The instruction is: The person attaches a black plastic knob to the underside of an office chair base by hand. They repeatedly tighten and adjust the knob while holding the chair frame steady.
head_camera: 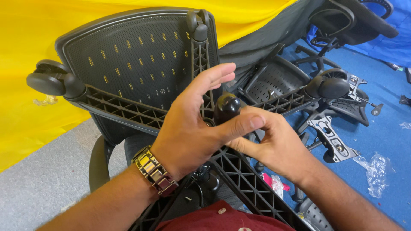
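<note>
Black ribbed plastic star base (239,179) lies upturned near me; at its hub a glossy black gas cylinder end (226,107) stands up. My right hand (274,147) grips it, my left hand (188,128) cupped open alongside. Beyond, casters (47,81) and mesh backrest (128,55). I judge a slipping grip could pinch fingers against ribs

Clear wrapper (376,169): crumpled plastic I'm seeing lying right of the metal bracket (333,137).
Pink-and-clear wrapper (274,182): lying below that bracket's left.
</note>
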